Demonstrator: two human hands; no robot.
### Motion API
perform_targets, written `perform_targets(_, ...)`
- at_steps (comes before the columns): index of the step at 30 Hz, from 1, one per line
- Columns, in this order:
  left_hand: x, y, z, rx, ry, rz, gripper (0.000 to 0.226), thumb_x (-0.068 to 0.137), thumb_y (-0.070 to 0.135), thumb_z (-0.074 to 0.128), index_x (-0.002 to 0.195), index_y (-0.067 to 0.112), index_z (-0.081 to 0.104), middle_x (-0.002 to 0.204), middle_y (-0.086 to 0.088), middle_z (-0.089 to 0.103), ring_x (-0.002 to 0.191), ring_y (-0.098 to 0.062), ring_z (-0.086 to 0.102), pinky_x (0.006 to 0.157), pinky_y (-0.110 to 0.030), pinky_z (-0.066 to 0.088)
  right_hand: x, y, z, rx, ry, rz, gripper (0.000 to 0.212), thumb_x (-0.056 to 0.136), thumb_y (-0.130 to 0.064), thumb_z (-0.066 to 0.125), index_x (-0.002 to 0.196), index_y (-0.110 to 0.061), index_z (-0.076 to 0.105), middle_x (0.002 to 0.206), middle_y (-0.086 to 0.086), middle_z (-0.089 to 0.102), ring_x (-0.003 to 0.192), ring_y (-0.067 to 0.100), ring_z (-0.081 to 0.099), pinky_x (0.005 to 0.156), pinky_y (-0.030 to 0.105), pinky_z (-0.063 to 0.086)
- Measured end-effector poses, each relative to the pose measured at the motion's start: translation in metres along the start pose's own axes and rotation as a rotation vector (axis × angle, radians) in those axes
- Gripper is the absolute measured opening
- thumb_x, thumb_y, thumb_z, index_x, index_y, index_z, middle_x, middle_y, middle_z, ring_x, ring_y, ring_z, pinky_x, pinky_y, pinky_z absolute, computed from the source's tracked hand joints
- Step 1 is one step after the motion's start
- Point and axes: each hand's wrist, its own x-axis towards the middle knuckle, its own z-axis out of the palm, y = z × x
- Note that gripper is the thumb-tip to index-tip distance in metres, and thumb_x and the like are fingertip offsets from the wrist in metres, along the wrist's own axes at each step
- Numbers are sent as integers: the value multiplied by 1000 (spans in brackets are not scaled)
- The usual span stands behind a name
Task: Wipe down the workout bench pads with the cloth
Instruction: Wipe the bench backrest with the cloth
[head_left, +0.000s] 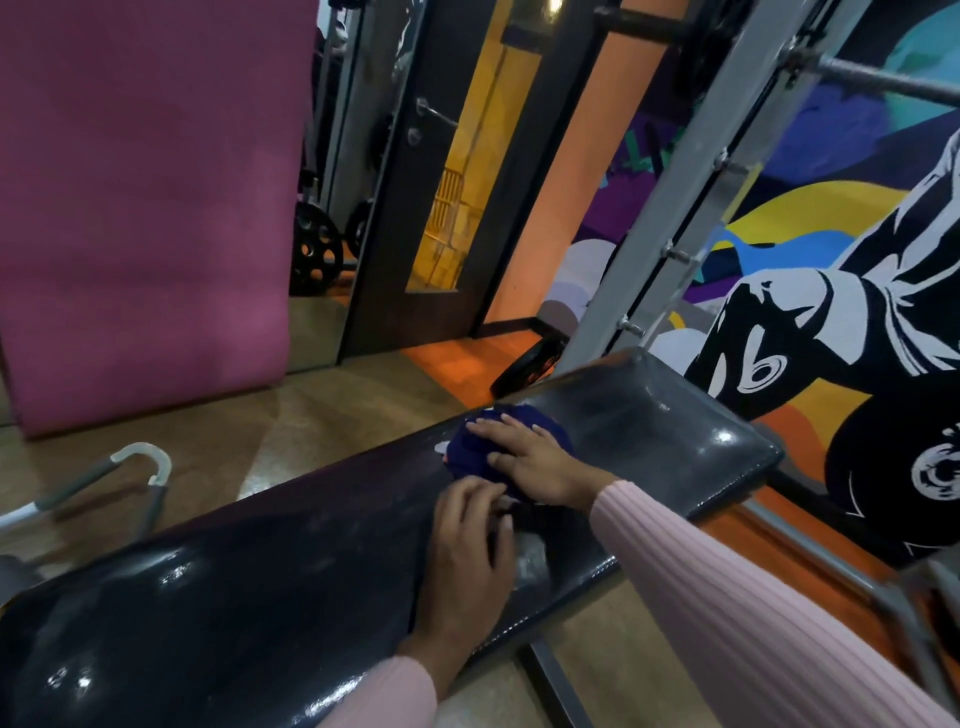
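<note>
A long black padded workout bench (249, 582) runs from the lower left to the right middle, its surface shiny with dull smears. A bunched dark blue cloth (470, 449) lies on the pad toward its far end. My right hand (535, 462) lies flat on top of the cloth with fingers spread, pressing it onto the pad. My left hand (470, 551) rests on the pad just in front of the cloth, its fingertips curled at the cloth's near edge; whether they pinch the cloth is unclear.
A grey metal rack upright (691, 192) with pegs rises behind the bench's far end, with a barbell (883, 83) across it. A weight plate (524, 366) leans on the floor by the rack. A pink mat (150, 208) stands at left. A grey-handled frame (130, 470) lies on the floor.
</note>
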Motion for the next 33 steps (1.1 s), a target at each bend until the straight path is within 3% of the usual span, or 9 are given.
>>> perform_targets(2,13,3,-2,0,50,-35,29,90,25,50,119,22,56,125,8,47,116,-3,42,97,-25,40,-18,6,-12,186,197,-44,43,98,-9,42,137,-26,48,142,-7,46,136,10,35,113,28,22)
perform_targets(3,23,4,-2,50,25,-20,32,92,26,49,123,21,55,130,5,47,122,-7,40,101,-30,39,-27,12,-17,117,333,-88,40,96,-9,41,131,-24,53,134,-6,53,128,11,43,108,27,30)
perform_targets(7,70,17,8,377,-387,29,50,99,42,28,147,25,29,156,1,22,145,-19,9,117,-45,10,-62,54,-29,-351,632,-186,35,96,-25,37,124,-23,58,127,-4,55,123,13,45,101,41,39)
perform_targets(10,84,11,23,548,-649,53,53,100,48,17,150,33,12,160,1,1,146,-23,-7,115,-53,-1,-72,65,-22,-447,548,-166,43,100,-37,29,138,-29,46,148,-8,40,141,13,27,113,44,23)
perform_targets(14,81,-9,24,589,-670,-51,55,99,52,15,149,38,0,159,3,-10,144,-25,-14,114,-53,-4,-70,68,-7,-543,355,-132,53,100,-49,15,151,-36,17,159,-15,6,147,6,-8,118,38,-7)
perform_targets(18,55,-6,7,652,-637,-158,54,99,50,14,148,38,-5,158,2,-16,143,-26,-18,114,-50,-8,-69,68,-7,-607,276,-135,56,98,-52,7,152,-36,9,159,-16,-3,145,4,-16,118,38,-9)
perform_targets(22,31,14,6,680,-667,-124,54,98,50,9,147,39,-11,156,2,-23,142,-28,-24,113,-52,-11,-66,67,-6,-567,303,-108,55,99,-51,8,152,-34,10,159,-15,1,145,4,-13,118,35,-8)
perform_targets(29,85,-13,8,594,-709,-262,55,97,54,15,148,41,-2,159,4,-14,144,-26,-16,115,-50,-6,-68,66,-3,-550,330,-58,56,99,-50,8,152,-33,12,159,-16,3,146,4,-11,118,34,-6)
perform_targets(33,66,-19,-8,648,-651,-303,54,98,52,14,147,43,-3,159,3,-14,144,-29,-15,115,-52,-5,-67,66,-4,-552,325,-56,55,99,-50,8,152,-34,5,158,-16,-4,144,3,-17,119,36,-6)
